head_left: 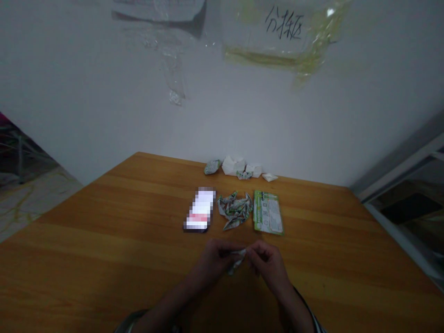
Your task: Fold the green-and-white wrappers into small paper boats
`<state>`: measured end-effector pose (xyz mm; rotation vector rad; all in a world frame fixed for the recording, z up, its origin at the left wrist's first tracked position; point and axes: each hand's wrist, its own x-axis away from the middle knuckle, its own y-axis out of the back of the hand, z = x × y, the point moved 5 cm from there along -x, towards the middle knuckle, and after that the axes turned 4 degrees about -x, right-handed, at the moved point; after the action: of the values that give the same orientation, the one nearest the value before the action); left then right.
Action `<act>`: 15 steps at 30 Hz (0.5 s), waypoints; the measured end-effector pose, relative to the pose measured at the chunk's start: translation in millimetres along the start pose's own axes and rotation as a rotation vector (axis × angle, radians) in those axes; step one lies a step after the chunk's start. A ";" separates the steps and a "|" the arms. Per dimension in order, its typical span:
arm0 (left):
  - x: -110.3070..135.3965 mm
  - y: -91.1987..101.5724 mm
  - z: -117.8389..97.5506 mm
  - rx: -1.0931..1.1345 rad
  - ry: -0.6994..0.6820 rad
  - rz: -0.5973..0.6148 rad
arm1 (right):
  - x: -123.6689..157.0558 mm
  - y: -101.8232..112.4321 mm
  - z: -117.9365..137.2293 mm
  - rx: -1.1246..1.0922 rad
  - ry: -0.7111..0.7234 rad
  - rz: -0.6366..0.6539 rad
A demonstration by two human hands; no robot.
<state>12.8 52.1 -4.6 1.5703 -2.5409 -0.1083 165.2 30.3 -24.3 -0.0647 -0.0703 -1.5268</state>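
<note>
A small folded piece of paper (237, 263), pale with a greenish tint, is held between my two hands just above the near part of the table. My left hand (217, 260) pinches it from the left, thumb and fingers closed. At its upper right end, my right hand (266, 262) grips the paper with closed fingertips. Just beyond the hands sits a cluster of folded printed paper pieces (236, 209). To its right lies a flat green-and-white printed sheet or packet (268, 212), and to its left a phone (200, 210) with a lit, pixelated screen.
Along the wall edge of the wooden table (104, 208) stand a folded printed paper piece (212, 167), white folded papers (233, 165) and a small white paper piece (269, 177). Taped sheets (274, 27) hang on the wall. A dark-framed shelf (409, 203) stands at the right.
</note>
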 end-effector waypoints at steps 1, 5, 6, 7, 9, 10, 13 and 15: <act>0.0 -0.8 0.3 0.028 0.000 0.007 | 0.0 -0.1 0.1 0.000 -0.003 0.003; 0.2 -2.9 3.0 0.057 0.010 0.018 | -0.5 0.9 -0.1 0.009 0.026 0.010; 0.1 -2.6 4.2 0.049 0.014 0.011 | -0.6 1.4 -0.1 0.020 0.042 0.006; -0.1 -2.4 5.7 0.041 0.019 0.012 | -0.6 1.9 -0.1 0.032 0.059 0.001; -0.7 -1.7 9.4 0.032 0.039 0.017 | -0.5 2.8 -0.2 0.052 0.083 -0.013; -1.1 -1.3 11.1 0.029 0.047 0.024 | -0.4 3.0 -0.2 0.054 0.091 -0.019; -1.9 -1.5 15.0 0.045 0.069 0.068 | 0.3 3.1 -0.5 0.025 0.083 -0.038; -1.9 -1.9 16.6 0.061 0.098 0.092 | 0.7 1.5 -1.1 -0.011 0.053 -0.035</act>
<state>12.6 52.6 -21.5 1.4390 -2.5574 0.0560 166.8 29.6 -25.3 -0.0319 -0.0210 -1.5633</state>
